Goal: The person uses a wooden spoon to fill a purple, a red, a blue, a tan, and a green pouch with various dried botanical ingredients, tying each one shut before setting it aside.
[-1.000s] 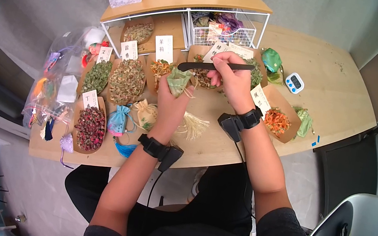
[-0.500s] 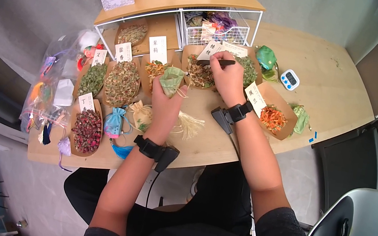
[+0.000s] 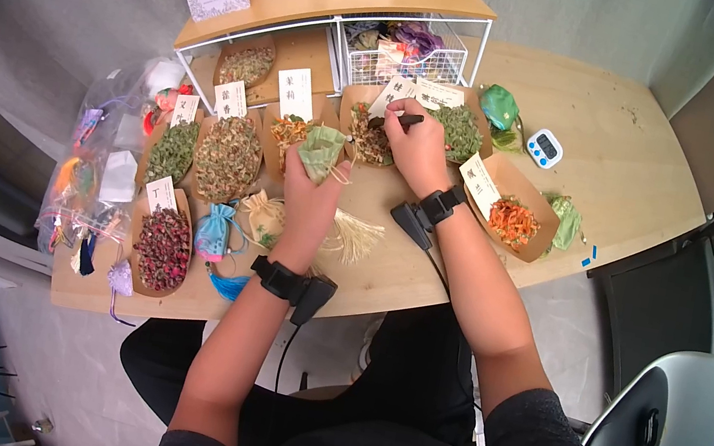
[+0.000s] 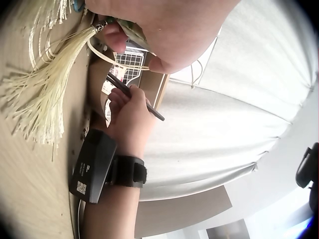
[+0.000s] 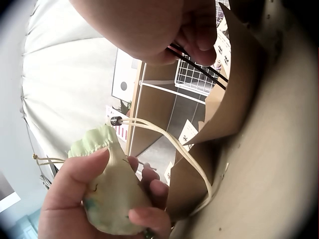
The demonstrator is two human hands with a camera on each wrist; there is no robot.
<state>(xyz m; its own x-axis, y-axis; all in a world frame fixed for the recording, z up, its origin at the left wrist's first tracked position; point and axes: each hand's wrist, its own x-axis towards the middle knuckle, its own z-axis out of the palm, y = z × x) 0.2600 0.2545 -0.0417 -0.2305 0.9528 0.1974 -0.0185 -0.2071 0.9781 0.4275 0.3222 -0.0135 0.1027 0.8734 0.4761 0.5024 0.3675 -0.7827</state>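
The left hand (image 3: 310, 205) grips a small pale green drawstring pouch (image 3: 322, 148) above the table, its mouth facing up. In the right wrist view the fingers wrap round the pouch (image 5: 112, 194), whose cream cord hangs to the side. A dark, slim tool (image 4: 122, 84) is pinched in the right hand (image 3: 422, 153), which is over the paper tray of mixed brown herbs (image 3: 371, 142). The tool's two thin dark prongs (image 5: 199, 67) reach down behind the tray's edge, so their tips are hidden. A cream tassel (image 4: 55, 94) lies near the left hand.
Trays of rosebuds (image 3: 164, 248), green leaves (image 3: 170, 157) and orange pieces (image 3: 514, 224) stand around the hands. A blue pouch (image 3: 214, 234) lies left of the left forearm. Behind are a shelf (image 3: 347, 6) and wire basket (image 3: 409, 65); a timer (image 3: 544, 149) sits right.
The right hand has moved away from the pouch to the mixed-herb tray, lowering the tool into it. The left hand still holds the pouch, and the head view has shifted slightly.
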